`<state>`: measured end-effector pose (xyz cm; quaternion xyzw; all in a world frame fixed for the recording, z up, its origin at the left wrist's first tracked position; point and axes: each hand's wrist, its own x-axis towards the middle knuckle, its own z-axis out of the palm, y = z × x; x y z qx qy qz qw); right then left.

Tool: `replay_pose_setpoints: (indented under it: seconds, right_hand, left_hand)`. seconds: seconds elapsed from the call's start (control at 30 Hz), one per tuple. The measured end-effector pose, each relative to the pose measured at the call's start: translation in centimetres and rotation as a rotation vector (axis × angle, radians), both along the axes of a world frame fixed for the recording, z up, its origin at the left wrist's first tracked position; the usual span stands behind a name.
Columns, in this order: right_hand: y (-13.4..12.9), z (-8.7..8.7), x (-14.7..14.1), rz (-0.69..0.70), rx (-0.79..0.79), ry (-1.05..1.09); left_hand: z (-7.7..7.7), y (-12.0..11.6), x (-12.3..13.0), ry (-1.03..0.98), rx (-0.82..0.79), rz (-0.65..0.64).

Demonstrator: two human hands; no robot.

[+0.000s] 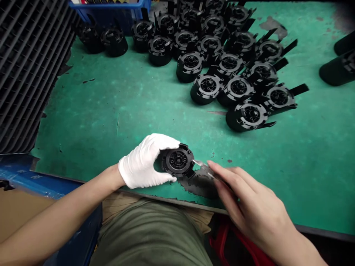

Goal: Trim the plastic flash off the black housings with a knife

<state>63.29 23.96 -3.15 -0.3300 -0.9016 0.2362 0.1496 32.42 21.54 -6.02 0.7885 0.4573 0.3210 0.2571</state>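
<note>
My left hand, in a white glove, is closed around the left side of a round black plastic housing near the table's front edge. The housing's ribbed, ring-shaped face points up, with small tabs around its rim. Bare, my right hand pinches a slim metal hand tool between thumb and fingers. Its bright tip meets or nearly meets the housing's right rim; contact is hard to tell. Most of the tool is hidden in my fingers, so its exact kind is unclear.
Many similar black housings stand grouped at the back, some with upright strips. More black cylinders are at the right edge. A blue bin stands behind, and a black slatted grid at left. The green mat has torn patches.
</note>
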Motion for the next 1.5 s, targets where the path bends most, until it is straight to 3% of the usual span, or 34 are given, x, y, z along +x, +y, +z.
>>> replay_pose_setpoints:
  seconds: [0.1, 0.23, 0.33, 0.47, 0.6, 0.73, 0.87, 0.97, 1.5]
  right_hand:
    - [-1.7, 0.2, 0.3, 0.038, -0.075, 0.029]
    - [-2.9, -0.5, 0.2, 0.072, -0.062, -0.009]
    - [-2.5, -1.0, 0.0, 0.055, -0.013, -0.049]
    - [-1.0, -0.8, 0.1, -0.02, 0.115, -0.127]
    - [-0.2, -0.4, 0.3, -0.018, 0.102, -0.093]
    - [-0.4, -0.7, -0.2, -0.002, 0.074, -0.076]
    - [-0.4, -1.1, -1.2, 0.005, 0.155, -0.148]
    - [-0.3, -0.9, -2.0, 0.019, 0.211, -0.214]
    - [-0.2, 2.0, -4.0, 0.093, 0.439, -0.389]
  left_hand:
    - [-0.3, -0.4, 0.4, -0.037, 0.072, 0.051]
    - [-0.6, -1.2, 0.5, 0.047, 0.187, 0.123]
    - [-0.1, -2.1, 0.9, 0.134, 0.223, 0.156]
    - [1.1, -4.3, 2.0, 0.211, 0.153, 0.134]
    - [1.6, -5.4, 1.6, 0.149, 0.168, 0.151]
    - [0.9, -3.6, -0.5, 0.131, 0.138, 0.331]
    - [-0.1, -0.7, -0.9, 0.23, 0.024, 0.163]
    - [-0.7, 0.8, -0.1, 0.203, 0.039, 0.078]
    - [-0.7, 1.3, 1.1, 0.135, 0.033, 0.086]
